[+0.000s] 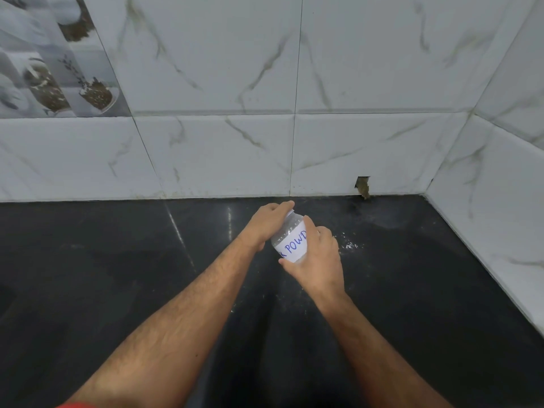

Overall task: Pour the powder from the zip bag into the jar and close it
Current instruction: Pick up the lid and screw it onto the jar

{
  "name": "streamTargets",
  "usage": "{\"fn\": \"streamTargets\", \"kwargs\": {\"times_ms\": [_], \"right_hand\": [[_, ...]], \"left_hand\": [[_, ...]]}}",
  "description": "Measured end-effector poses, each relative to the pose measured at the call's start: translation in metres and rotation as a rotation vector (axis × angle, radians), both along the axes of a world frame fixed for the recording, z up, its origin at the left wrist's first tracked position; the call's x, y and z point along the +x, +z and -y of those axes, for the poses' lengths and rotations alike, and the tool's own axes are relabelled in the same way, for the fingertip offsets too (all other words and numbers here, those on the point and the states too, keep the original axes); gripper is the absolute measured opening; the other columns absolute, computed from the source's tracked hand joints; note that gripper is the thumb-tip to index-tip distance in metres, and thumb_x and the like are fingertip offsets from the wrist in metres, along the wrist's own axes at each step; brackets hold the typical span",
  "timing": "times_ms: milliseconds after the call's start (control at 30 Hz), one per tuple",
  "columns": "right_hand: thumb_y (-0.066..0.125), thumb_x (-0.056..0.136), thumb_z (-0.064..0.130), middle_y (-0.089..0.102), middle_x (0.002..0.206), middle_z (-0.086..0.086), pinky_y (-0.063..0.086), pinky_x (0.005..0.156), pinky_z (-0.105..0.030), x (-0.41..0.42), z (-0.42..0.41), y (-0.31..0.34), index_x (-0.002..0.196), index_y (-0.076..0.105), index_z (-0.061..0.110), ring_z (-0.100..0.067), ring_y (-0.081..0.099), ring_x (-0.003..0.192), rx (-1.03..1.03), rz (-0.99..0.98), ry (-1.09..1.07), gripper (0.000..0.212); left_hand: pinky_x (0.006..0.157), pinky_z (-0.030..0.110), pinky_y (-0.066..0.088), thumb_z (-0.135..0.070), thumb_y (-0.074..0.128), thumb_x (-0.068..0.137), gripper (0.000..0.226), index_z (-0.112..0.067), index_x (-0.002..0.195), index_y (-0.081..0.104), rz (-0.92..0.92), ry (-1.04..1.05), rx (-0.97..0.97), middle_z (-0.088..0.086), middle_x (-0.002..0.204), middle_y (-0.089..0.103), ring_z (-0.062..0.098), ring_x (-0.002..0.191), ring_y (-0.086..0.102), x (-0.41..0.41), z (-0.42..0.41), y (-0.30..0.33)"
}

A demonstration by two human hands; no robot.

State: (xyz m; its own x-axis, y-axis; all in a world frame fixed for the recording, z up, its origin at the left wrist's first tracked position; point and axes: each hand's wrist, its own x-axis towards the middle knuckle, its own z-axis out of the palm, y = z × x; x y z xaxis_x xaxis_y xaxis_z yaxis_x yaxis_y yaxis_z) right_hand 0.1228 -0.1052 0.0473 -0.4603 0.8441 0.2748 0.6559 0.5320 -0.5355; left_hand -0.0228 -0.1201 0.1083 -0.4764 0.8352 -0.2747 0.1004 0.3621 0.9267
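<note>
Two bare forearms reaching forward from the bottom edge, converging over the dark desk (117, 290) so both hands can meet on one thing.

Right hand (316, 254) wrapped around the side and lower part of the jar (290, 241), fingers curled closed on it, thumb up along the wall near the shoulder. Likely there as the anchor: keeps the body from spinning or skidding on the glossy stone while the top is worked. Jar leaning a little to the right in that grip; cannot tell whether its base touches the desk, hidden by the hand.

Paper label (294, 245) with blue handwriting turned toward the wearer, partly covered by the right fingers, so only some letters readable.

Left hand (269, 220) clamped over the top of the jar, fingers folded down around the lid (291, 213), only a sliver of white showing beneath the fingertips. Reads as the closing step: grip from above suited to twisting or pressing the cap home. No saying how fully seated it is.

No zip bag in sight, so pouring probably done.

Just right of the jar, a scatter of spilled powder (350, 245) on the desk.

Farther back, tiled wall (368, 148) with a small chipped hole (362, 187) at its foot.
</note>
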Motion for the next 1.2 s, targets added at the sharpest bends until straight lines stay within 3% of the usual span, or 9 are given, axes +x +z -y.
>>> {"fn": "streamTargets", "kwargs": {"times_ms": [233, 367, 500, 600, 700, 800, 933, 1067, 1200], "right_hand": [[0.085, 0.064, 0.053, 0.049, 0.127, 0.0, 0.047, 0.087, -0.032, -0.004, 0.005, 0.005, 0.15, 0.025, 0.031, -0.018, 0.049, 0.113, -0.027, 0.011, 0.003, 0.106], [0.082, 0.053, 0.054, 0.058, 0.108, 0.019, 0.052, 0.081, -0.027, 0.001, 0.0, 0.02, 0.128, 0.041, 0.039, -0.007, 0.06, 0.098, -0.39, -0.214, 0.081, 0.087], [0.085, 0.066, 0.034, 0.071, 0.113, -0.006, 0.061, 0.068, -0.034, 0.01, -0.007, 0.026, 0.124, 0.054, 0.021, -0.019, 0.072, 0.095, -0.862, -0.496, 0.26, 0.067], [0.08, 0.074, 0.033, 0.074, 0.11, -0.01, 0.057, 0.066, -0.037, 0.012, -0.005, 0.025, 0.121, 0.056, 0.017, -0.022, 0.072, 0.089, -1.045, -0.588, 0.336, 0.056], [0.087, 0.066, 0.033, 0.07, 0.114, 0.0, 0.058, 0.068, -0.03, 0.009, -0.001, 0.024, 0.121, 0.051, 0.027, -0.017, 0.071, 0.098, -0.863, -0.559, 0.255, 0.066], [0.087, 0.056, 0.046, 0.061, 0.112, 0.018, 0.053, 0.078, -0.025, 0.003, 0.004, 0.025, 0.121, 0.041, 0.045, -0.006, 0.062, 0.102, -0.487, -0.414, 0.087, 0.08], [0.085, 0.058, 0.053, 0.053, 0.129, 0.004, 0.047, 0.091, -0.031, -0.004, 0.011, 0.019, 0.145, 0.031, 0.034, -0.016, 0.052, 0.117, -0.183, -0.173, 0.011, 0.105], [0.081, 0.054, 0.059, 0.054, 0.122, 0.012, 0.046, 0.086, -0.026, -0.01, 0.015, 0.021, 0.142, 0.033, 0.035, -0.008, 0.055, 0.108, -0.261, -0.208, 0.012, 0.103], [0.085, 0.048, 0.049, 0.066, 0.108, 0.015, 0.055, 0.071, -0.018, -0.002, 0.01, 0.024, 0.124, 0.047, 0.037, -0.006, 0.068, 0.098, -0.665, -0.545, 0.161, 0.086]], "left_hand": [[0.067, 0.03, 0.046, -0.052, 0.052, 0.088, 0.045, -0.014, 0.106, 0.066, -0.001, 0.017, -0.043, 0.005, 0.097, 0.072, 0.022, 0.081, 0.066, -0.001, 0.002, -0.004], [0.072, 0.028, 0.048, -0.046, 0.058, 0.09, 0.033, -0.018, 0.104, 0.07, 0.021, -0.078, 0.08, -0.004, 0.096, 0.073, 0.014, 0.086, 0.067, -0.007, 0.01, -0.001], [0.071, 0.021, 0.051, -0.041, 0.059, 0.092, 0.028, -0.024, 0.109, 0.073, 0.05, -0.175, 0.164, -0.006, 0.1, 0.076, 0.007, 0.087, 0.07, -0.015, 0.02, 0.003], [0.074, 0.019, 0.054, -0.037, 0.06, 0.094, 0.029, -0.024, 0.119, 0.07, 0.079, -0.214, 0.225, -0.004, 0.108, 0.076, 0.008, 0.094, 0.071, -0.022, 0.027, 0.001], [0.081, 0.022, 0.054, -0.027, 0.064, 0.095, 0.037, -0.017, 0.13, 0.062, 0.107, -0.136, 0.291, 0.001, 0.116, 0.071, 0.009, 0.096, 0.069, -0.028, 0.03, -0.003], [0.086, 0.028, 0.056, -0.022, 0.064, 0.095, 0.04, -0.01, 0.133, 0.058, 0.152, -0.124, 0.3, -0.001, 0.106, 0.069, 0.007, 0.088, 0.068, -0.029, 0.032, -0.005], [0.074, 0.023, 0.051, -0.045, 0.058, 0.096, 0.033, -0.016, 0.111, 0.065, 0.111, -0.151, 0.262, -0.009, 0.088, 0.07, 0.002, 0.075, 0.066, -0.015, 0.026, 0.005], [0.077, 0.028, 0.053, -0.049, 0.067, 0.088, 0.041, -0.013, 0.107, 0.068, 0.046, -0.041, 0.255, 0.004, 0.099, 0.073, 0.011, 0.082, 0.069, -0.006, 0.018, 0.008], [0.089, 0.033, 0.056, -0.033, 0.074, 0.085, 0.045, -0.015, 0.124, 0.064, 0.105, -0.086, 0.291, 0.004, 0.111, 0.073, 0.014, 0.093, 0.071, -0.016, 0.021, 0.008]]}}
